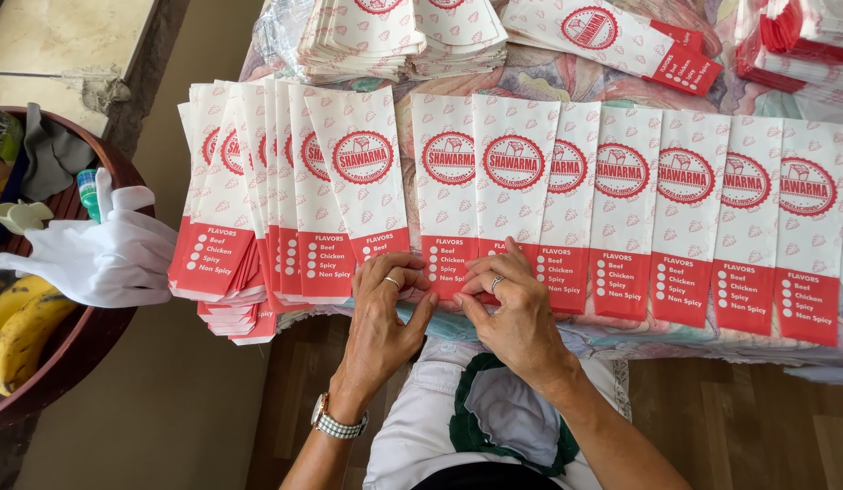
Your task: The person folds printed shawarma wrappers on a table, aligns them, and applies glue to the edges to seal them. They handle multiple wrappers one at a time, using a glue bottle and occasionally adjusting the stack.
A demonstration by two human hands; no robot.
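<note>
Long white paper bags with a red round emblem and a red bottom band lie overlapped in a row (657,195) along the table's near edge. My left hand (385,304) and my right hand (507,299) meet at the bottom edge of one bag (448,195) near the middle of the row, fingertips pinching its red band. Each hand wears a ring, and a watch sits on my left wrist. A thicker fanned stack of the same bags (267,200) lies just left of my hands.
More bag stacks (394,32) and loose bags (612,36) lie at the table's far side on a patterned cloth (530,77). At left a round dark wooden tray (77,354) holds white gloves (104,254), bananas (18,322) and small bottles.
</note>
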